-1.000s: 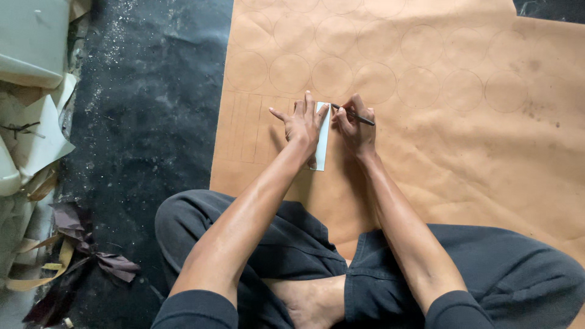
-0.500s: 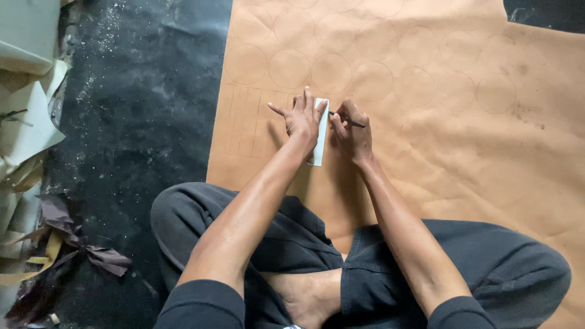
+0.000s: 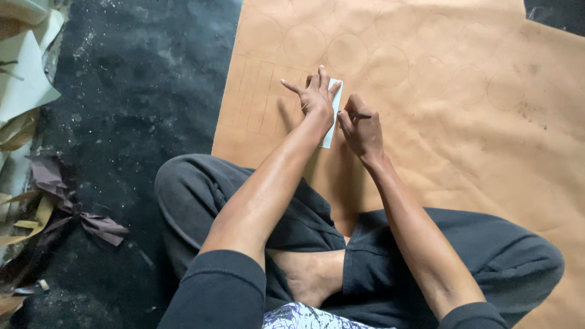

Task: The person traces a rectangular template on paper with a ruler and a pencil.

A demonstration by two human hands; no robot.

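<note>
White template strip [image 3: 329, 125] under splayed left hand [image 3: 317, 97]; right hand [image 3: 361, 127] fingers clamped on pencil [image 3: 361, 116].

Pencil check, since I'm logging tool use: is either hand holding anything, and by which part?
The right hand pinches a pencil near its tip. The left hand grips nothing; it presses a white strip flat.

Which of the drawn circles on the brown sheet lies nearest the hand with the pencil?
The circle just above the right hand, in the lower row; the other circles sit farther up or off to either side.
</note>
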